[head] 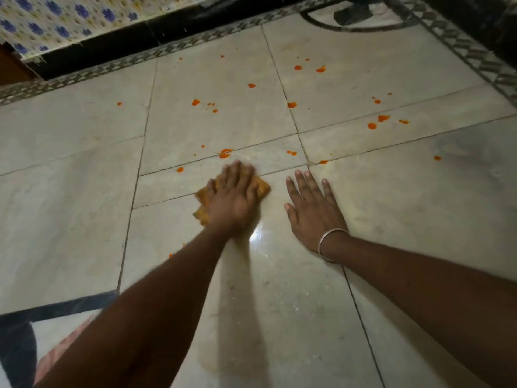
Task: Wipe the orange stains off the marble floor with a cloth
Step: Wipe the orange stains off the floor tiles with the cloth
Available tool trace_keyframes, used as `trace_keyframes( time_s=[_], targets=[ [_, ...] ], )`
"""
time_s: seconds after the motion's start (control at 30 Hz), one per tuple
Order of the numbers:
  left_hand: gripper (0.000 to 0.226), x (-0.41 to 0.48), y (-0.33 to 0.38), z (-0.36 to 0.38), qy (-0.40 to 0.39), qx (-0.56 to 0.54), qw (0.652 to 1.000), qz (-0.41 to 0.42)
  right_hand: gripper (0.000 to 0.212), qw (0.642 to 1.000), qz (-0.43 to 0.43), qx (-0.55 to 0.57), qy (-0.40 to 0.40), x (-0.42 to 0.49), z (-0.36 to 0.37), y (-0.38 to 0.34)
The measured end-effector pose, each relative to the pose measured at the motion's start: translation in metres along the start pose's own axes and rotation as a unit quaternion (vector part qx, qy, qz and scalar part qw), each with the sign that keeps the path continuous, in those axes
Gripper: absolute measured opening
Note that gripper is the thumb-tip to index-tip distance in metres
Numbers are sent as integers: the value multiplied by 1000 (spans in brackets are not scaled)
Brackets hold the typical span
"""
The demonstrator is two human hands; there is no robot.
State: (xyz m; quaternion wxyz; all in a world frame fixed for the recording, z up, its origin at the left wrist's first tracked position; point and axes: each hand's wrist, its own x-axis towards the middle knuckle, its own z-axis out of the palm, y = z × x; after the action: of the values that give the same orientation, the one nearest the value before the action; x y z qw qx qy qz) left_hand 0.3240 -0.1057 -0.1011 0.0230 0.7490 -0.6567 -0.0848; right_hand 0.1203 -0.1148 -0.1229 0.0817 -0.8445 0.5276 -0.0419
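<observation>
Down on the marble floor (70, 191), the left hand (232, 197) presses flat, fingers straight, on a yellow-orange cloth (263, 187). Just beside it the right hand (313, 208) rests palm-down with fingers spread. Orange stains (225, 153) dot the tiles beyond both hands.

Thin silver bangle (319, 245) (plain) just behind the right hand (313, 208)
</observation>
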Motion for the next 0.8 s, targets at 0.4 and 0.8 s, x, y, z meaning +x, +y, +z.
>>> trace_keyframes(
  time_s=[0.4, 0.8],
  targets=[
    [63, -7, 18, 9, 22, -5, 999, -36, 71, 1000, -10, 1, -1, -3, 3, 5],
    [65, -50, -31, -5, -18, 13, 997, 68, 68, 1000, 2, 18, -14, -12, 5, -65]
  ],
)
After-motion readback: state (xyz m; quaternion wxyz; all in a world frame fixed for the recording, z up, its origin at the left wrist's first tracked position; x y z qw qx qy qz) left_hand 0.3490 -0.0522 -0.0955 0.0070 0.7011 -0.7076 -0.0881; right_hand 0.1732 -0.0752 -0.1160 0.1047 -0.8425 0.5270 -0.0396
